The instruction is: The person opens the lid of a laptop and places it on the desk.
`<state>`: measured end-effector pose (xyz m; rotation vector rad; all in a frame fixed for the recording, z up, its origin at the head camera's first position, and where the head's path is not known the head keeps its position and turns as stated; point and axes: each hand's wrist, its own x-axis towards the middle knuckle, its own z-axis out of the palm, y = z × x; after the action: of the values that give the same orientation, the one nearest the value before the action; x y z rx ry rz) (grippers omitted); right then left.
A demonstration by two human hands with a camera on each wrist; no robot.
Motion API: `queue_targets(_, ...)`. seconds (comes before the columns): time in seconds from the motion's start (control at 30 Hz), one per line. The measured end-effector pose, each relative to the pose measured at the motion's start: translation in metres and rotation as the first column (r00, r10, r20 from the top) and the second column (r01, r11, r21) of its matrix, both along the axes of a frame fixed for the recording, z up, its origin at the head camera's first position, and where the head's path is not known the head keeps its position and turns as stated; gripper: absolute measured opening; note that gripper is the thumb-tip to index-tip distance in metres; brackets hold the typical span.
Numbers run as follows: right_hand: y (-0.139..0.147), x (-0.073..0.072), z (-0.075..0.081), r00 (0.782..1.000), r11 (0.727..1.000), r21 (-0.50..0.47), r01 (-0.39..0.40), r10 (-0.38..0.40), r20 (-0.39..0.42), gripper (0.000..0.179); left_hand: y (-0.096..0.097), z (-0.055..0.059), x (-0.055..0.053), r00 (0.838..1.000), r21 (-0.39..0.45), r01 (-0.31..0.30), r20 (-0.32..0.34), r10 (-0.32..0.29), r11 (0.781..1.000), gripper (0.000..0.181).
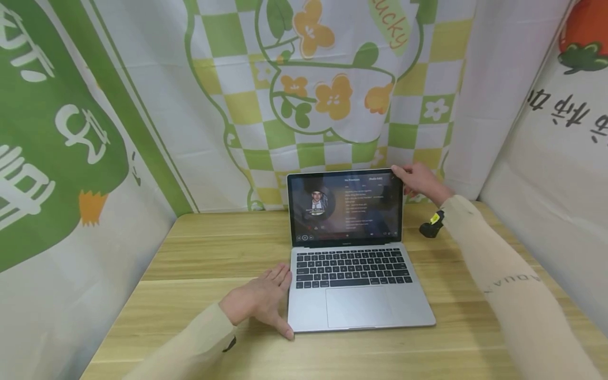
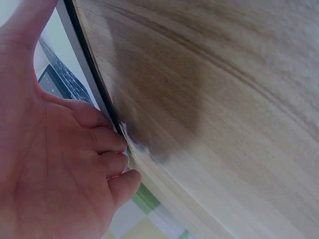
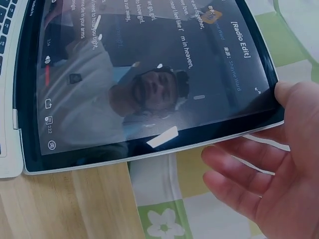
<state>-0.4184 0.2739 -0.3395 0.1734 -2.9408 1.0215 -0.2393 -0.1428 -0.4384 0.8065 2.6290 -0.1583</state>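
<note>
A silver laptop [image 1: 306, 309] stands unfolded on the wooden table, its lit screen [image 1: 347, 208] showing a music player with lyrics. My right hand [image 1: 420, 182] pinches the screen's upper right corner, thumb on the front and index finger behind; the right wrist view shows the other fingers [image 3: 239, 177] loosely bent below the lid's edge. Against the laptop's left side rests my left hand [image 1: 266, 295], its thumb at the front left corner and its fingers along the edge beside the keyboard [image 1: 353, 266]. The left wrist view shows that palm [image 2: 55, 164] and the fingertips touching the edge.
The wooden table [image 1: 214, 248] extends on both sides of the laptop. Behind it hangs a checked green and yellow curtain [image 1: 247, 105], close to the screen's back. Printed cloth [image 1: 43, 132] covers the left side, and a white cloth [image 1: 556, 174] the right.
</note>
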Motion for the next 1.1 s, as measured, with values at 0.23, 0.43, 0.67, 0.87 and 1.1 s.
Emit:
queue_targets(0.23,0.002,0.01,-0.003,1.0,0.999,-0.049,-0.005,0.006,0.009,0.071,-0.001,0.0,0.0,1.0,0.01,0.007,0.012,-0.007,1.0,0.139)
queue_targets(0.43,0.007,0.022,-0.004,1.0,0.998,-0.059,-0.028,0.028,0.0,0.075,-0.003,0.001,0.0,1.0,0.017,0.009,0.001,-0.009,1.0,0.139)
queue_targets(0.67,0.021,0.039,-0.014,0.995,0.991,-0.097,-0.09,0.093,0.026,0.079,-0.004,0.001,0.002,1.0,0.044,0.01,0.023,-0.011,0.999,0.137)
queue_targets(0.87,0.029,0.054,-0.028,0.993,0.991,-0.057,-0.117,0.118,0.016,0.073,-0.01,-0.002,0.001,0.999,0.12,0.012,0.033,-0.016,0.993,0.135)
queue_targets(1.1,0.036,0.067,-0.04,0.988,0.988,-0.013,-0.151,0.152,0.018,0.057,-0.019,-0.002,-0.011,1.0,0.213,-0.024,0.008,0.023,0.977,0.112)
